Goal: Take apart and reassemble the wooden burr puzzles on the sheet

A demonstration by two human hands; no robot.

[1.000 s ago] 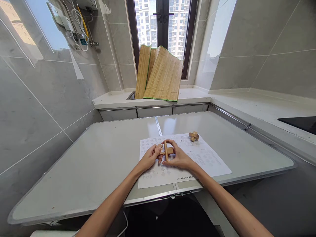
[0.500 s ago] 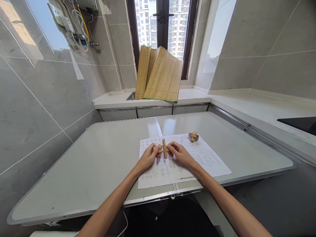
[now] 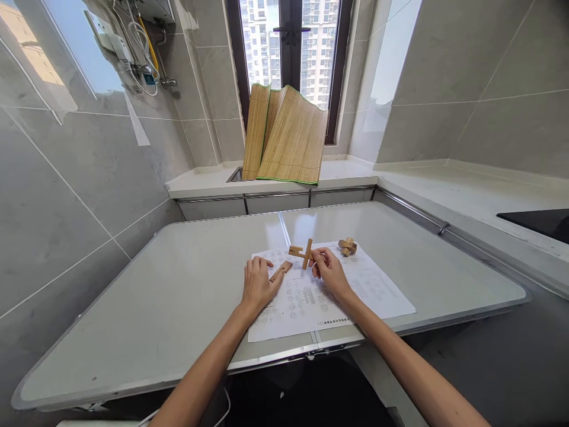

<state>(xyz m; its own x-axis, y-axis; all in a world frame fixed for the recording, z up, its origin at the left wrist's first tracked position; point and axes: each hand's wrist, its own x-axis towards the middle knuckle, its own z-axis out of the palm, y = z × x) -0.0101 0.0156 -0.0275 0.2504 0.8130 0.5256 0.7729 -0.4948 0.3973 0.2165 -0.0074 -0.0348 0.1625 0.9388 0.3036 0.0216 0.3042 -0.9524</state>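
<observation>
My right hand [image 3: 329,271] is closed on a cross of joined wooden puzzle pieces [image 3: 307,254], raised a little above the printed sheet. One bar of the cross stands nearly upright, and a notched piece points left from it. Lower on the left, my left hand [image 3: 258,283] rests palm down at the sheet's left edge. A loose notched wooden puzzle piece [image 3: 281,270] lies between its thumb and fingers, its near end partly covered. Under both hands is the white paper sheet [image 3: 355,296], printed with small diagrams.
An assembled wooden puzzle cluster [image 3: 347,246] sits at the sheet's far right corner. The pale folding table [image 3: 191,296] has a centre seam. Behind it, a bamboo mat [image 3: 293,136] leans by the window on a white ledge [image 3: 200,185]. Tiled walls flank both sides.
My left hand has let go of the cross and moved down-left to a loose notched piece. My right hand now holds the cross alone, tilted and moved slightly up and right.
</observation>
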